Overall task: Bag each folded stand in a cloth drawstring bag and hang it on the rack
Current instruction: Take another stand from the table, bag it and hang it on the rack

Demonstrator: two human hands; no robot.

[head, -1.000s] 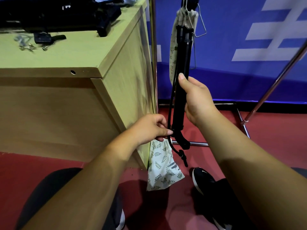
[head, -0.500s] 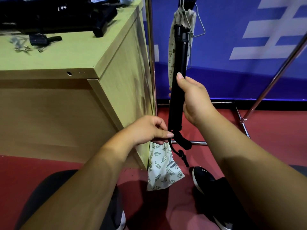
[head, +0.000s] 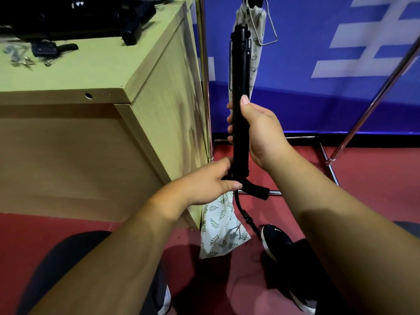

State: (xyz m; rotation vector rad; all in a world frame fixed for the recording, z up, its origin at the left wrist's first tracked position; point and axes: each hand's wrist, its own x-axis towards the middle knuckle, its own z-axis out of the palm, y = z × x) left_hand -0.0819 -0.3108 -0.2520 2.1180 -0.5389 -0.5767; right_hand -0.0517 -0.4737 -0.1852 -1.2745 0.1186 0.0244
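The slim black folded stand (head: pixel 241 64) stood nearly upright, its long axis vertical, gripped at mid-shaft by the right hand (head: pixel 261 133). At its lower end, the left hand (head: pixel 209 180) pinched the mouth of the white leaf-print cloth drawstring bag (head: pixel 220 230), which hung limp below. The stand would probably need to travel straight down into it.

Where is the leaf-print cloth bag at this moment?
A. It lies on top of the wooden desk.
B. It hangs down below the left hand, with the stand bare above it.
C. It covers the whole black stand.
B: the leaf-print bag hangs under the left hand, and the black stand, gripped by the right hand, rises uncovered above it.
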